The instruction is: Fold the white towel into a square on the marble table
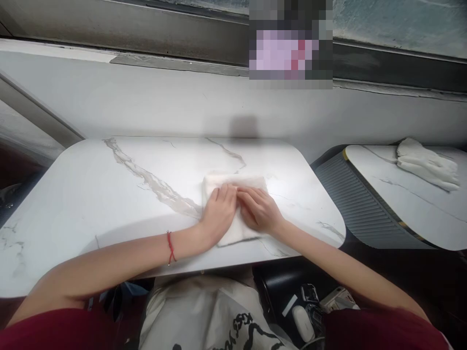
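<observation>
A folded white towel (233, 232) lies on the white marble-patterned table (91, 189) in front of me. My left hand (221, 211) is closed on the towel's left part, its fingers bent and pressed together. From the right, my right hand (259, 209) closes on the same towel, fingers curled and their tips meeting those of the left near its middle. The fingers hide that part of the cloth. A red string bracelet (170, 247) circles my left wrist.
To the right, another marble-patterned table (430, 214) with a ribbed grey side holds a crumpled white cloth (426, 163). Behind stands a white wall (164, 107) under a window frame. Below the near edge, a white rounded case (303, 323) and small items lie on a black seat (277, 282).
</observation>
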### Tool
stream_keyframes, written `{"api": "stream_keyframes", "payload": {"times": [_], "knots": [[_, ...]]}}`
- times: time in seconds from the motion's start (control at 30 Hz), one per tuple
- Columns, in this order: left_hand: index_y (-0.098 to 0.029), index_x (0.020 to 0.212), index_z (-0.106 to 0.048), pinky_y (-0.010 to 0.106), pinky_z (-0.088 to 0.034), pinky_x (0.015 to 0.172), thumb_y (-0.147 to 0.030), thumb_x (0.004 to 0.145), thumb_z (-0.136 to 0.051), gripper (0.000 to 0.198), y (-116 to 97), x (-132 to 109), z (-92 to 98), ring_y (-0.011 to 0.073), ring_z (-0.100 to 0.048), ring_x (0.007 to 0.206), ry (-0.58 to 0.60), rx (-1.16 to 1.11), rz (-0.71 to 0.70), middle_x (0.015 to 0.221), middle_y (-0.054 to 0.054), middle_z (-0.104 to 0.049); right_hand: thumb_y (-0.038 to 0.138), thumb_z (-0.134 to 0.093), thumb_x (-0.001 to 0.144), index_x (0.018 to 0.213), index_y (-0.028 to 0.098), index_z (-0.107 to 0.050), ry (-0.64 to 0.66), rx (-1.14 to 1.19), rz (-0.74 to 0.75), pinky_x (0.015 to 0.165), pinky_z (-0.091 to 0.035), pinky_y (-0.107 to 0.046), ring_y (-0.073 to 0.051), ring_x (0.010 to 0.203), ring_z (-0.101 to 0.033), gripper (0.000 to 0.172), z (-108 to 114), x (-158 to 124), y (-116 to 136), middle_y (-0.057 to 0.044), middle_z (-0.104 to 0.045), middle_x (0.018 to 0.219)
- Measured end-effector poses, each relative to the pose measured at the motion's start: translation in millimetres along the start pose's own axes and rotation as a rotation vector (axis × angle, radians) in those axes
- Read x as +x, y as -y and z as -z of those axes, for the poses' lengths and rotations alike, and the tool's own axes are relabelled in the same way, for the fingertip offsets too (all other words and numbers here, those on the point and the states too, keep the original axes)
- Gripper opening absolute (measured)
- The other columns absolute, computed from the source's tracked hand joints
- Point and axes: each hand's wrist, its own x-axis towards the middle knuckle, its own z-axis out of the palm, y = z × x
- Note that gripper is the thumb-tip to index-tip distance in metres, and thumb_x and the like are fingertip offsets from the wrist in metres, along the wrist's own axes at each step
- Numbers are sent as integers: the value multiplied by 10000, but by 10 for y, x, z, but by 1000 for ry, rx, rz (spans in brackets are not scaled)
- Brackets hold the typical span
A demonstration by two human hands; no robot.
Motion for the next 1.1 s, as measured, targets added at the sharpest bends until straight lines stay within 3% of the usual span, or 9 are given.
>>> {"api": "stream_keyframes", "payload": {"times": [0.23, 0.47, 0.77, 1.1], "knots": [[1, 1510, -468, 458, -371, 1199, -112, 1027, -235, 549, 301, 437, -164, 310, -332, 1541, -51, -104, 59, 1632, 227, -360, 165, -373, 976, 1285, 176, -611, 96, 61, -108, 986, -551, -499, -304, 1261, -630, 390, -186, 243, -314, -158, -690, 1329], [53, 1540, -381, 445, -270, 1259, -278, 1034, -307, 609, 565, 745, -332, 312, -303, 1551, -129, -211, 41, 1638, 251, -322, 255, -322, 1024, 1511, 124, -469, 132, 74, -192, 1200, -417, -541, -291, 1504, -412, 525, -356, 328, -554, -180, -499, 1562], [56, 1564, -331, 423, -198, 1290, -281, 1023, -325, 638, 633, 1124, -411, 283, -253, 1572, -143, -265, 162, 1669, 228, -269, 314, -279, 1047, 1570, 148, -419, 215, 42, -192, 1259, -314, -524, -252, 1542, -342, 566, -472, 503, -1041, -135, -393, 1637], [4, 1546, -392, 453, -238, 1274, -271, 1001, -366, 611, 670, 1636, -504, 283, -325, 1545, -226, -318, 137, 1643, 213, -349, 297, -312, 1026, 1541, 171, -462, 178, 3, -233, 1252, -330, -512, -243, 1520, -389, 552, -495, 550, -1492, -122, -448, 1610]]}}
